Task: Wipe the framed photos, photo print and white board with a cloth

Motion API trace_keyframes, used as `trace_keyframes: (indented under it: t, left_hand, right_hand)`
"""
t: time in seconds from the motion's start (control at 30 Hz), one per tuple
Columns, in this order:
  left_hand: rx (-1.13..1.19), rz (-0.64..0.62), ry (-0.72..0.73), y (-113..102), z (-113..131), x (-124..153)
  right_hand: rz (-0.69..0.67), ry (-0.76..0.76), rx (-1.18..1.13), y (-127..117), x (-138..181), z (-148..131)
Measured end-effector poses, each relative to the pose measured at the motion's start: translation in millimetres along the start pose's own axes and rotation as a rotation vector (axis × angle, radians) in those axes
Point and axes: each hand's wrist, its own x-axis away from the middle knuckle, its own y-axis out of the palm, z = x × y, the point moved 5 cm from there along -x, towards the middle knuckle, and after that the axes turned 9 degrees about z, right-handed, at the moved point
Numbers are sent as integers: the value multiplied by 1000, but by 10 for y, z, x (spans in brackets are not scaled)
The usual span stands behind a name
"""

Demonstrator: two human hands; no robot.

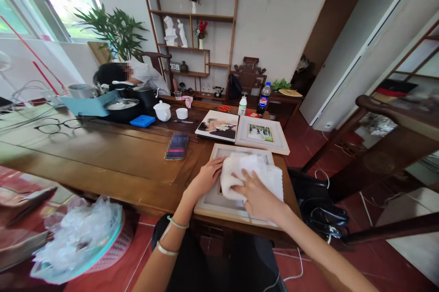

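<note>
A white-framed picture [219,202] lies flat at the near edge of the wooden table [113,154]. A white cloth [264,170] covers most of its glass. My right hand [255,193] presses flat on the cloth with fingers spread. My left hand [206,175] rests on the frame's left side, fingers curled at the cloth's edge. Two bracelets sit on my left wrist.
Behind the frame lie a second white frame [262,134] and a photo print [217,126]. A phone [177,145], glasses [56,126], a blue box [142,121], pots and a white teapot [162,110] sit further left. Another person bends at the table's far side. A black bag [320,216] lies on the floor to my right.
</note>
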Motion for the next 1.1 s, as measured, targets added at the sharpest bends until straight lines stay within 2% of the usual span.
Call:
trace_keyframes:
  t: [0.1,0.2,0.27,0.37,0.43,0.5,0.6,0.67,0.73,0.8,0.9,1.1]
  left_hand:
    - [-11,8,-9,-9,5,11]
    - [-4,14,-16,-19,10,20]
    - [6,14,-21,-21,8,22]
    - [7,4,-27,-9,-4,20]
    - [6,3,-34,1,-19,19]
    - [7,8,-41,9,-35,22]
    - [7,8,-39,17,-46,25]
    - [8,8,-31,12,-38,23]
    - [11,9,-28,-3,-17,16]
    - [14,6,-28,-22,11,9]
    - [22,3,-26,-39,42,5]
    - [22,5,-40,-9,-9,20]
  right_hand:
    - [-83,-78,-195,-209,309,-249]
    - [-126,-23,-382,-444,492,-125]
    - [-17,73,-447,-606,493,136]
    - [284,202,-473,-840,364,545]
    - [476,251,-369,-964,224,718]
    - [601,263,-173,-1027,38,778]
    - [556,117,66,-890,-342,680]
    - [432,-41,132,-651,-593,555]
    - [291,-127,155,-365,-783,453]
    - [199,-131,160,-126,-895,391]
    - [184,-78,169,35,-929,358]
    - [208,26,190,-69,-623,554]
